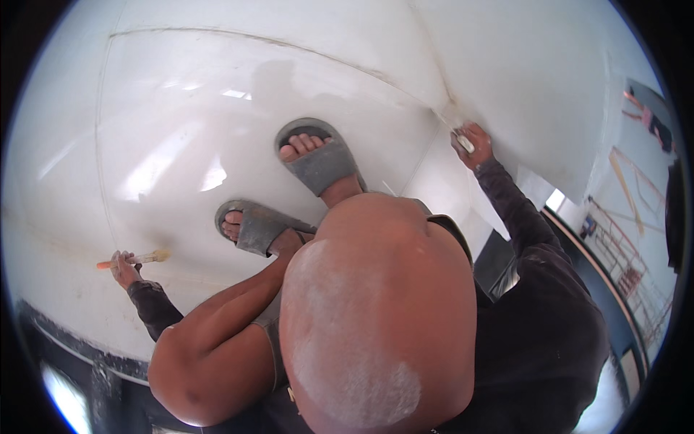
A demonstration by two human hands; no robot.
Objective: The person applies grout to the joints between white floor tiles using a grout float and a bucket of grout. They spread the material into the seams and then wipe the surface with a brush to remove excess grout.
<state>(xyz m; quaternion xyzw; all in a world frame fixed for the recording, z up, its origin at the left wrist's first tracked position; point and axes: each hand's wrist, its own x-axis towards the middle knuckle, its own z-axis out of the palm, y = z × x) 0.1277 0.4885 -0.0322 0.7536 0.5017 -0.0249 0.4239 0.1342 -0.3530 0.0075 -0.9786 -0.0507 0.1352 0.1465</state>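
At the left, my left hand (126, 270) grips a paintbrush (150, 257) with an orange handle end and yellowish bristles. The brush lies level above the white surface, bristles pointing right. My right hand (475, 145) is stretched out to the upper right, closed around a small white-handled tool (466, 144). It is held close to the corner where a brownish seam (442, 76) comes down the white panel; the tool's working end cannot be made out. White dust coats the fingers of both hands.
My bent knee (361, 325), dusted white, fills the middle. My feet in grey sandals (318, 163) stand on the glossy white floor (166, 108), crossed by seams. A white wall (528, 87) rises at the right. Beyond it are scaffold frames (622, 239) and another person (650, 123).
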